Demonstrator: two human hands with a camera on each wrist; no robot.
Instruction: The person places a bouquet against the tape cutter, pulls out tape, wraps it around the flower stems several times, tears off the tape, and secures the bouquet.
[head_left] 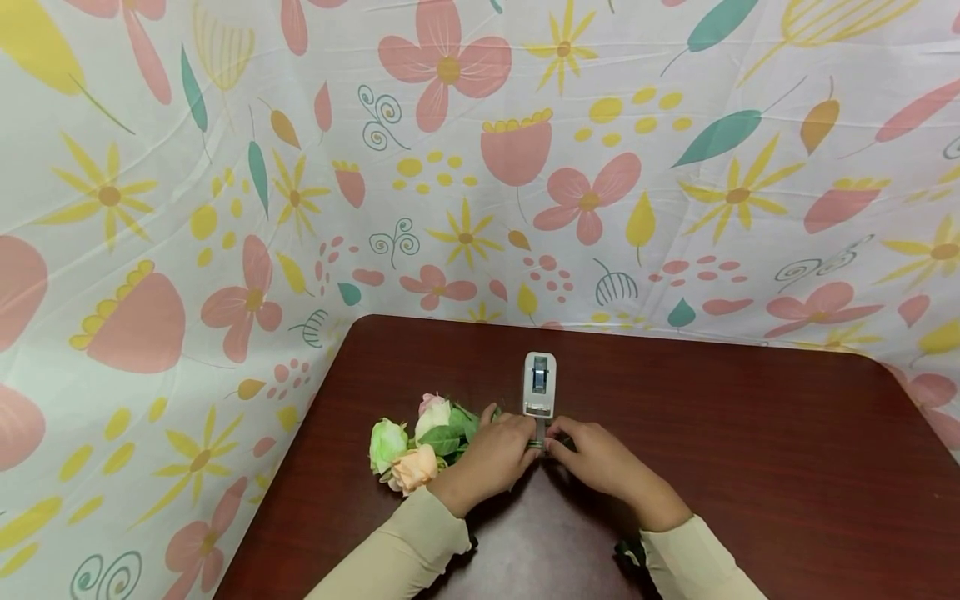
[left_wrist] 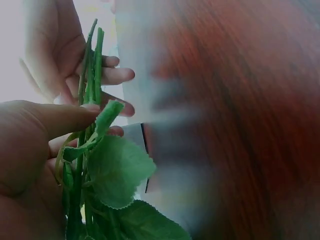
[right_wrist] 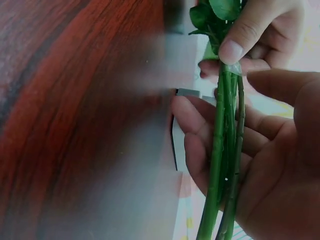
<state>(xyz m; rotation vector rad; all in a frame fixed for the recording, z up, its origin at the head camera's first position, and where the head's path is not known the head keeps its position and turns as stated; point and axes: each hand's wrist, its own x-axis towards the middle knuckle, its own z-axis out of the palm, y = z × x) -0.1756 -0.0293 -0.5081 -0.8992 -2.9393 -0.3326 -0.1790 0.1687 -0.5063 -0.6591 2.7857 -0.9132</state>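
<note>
A bunch of artificial flowers (head_left: 415, 469) lies with its green, peach, white and pink blooms to the left on the table. My left hand (head_left: 487, 458) pinches its green stems (right_wrist: 218, 130) between thumb and fingers, just below the leaves (left_wrist: 120, 167). Under the left thumb, a bit of clear tape (right_wrist: 235, 68) lies on the stems. My right hand (head_left: 603, 460) is at the bare stem ends, its fingers loosely bent behind them and its thumb standing apart. A white tape dispenser (head_left: 551, 387) stands just beyond both hands, with a strip of tape (head_left: 540, 429) running from it toward the stems.
The dark red-brown wooden table (head_left: 750, 450) extends around the hands, with rounded far corners. A white cloth (head_left: 465, 167) printed with flowers and leaves hangs behind it and along the left side.
</note>
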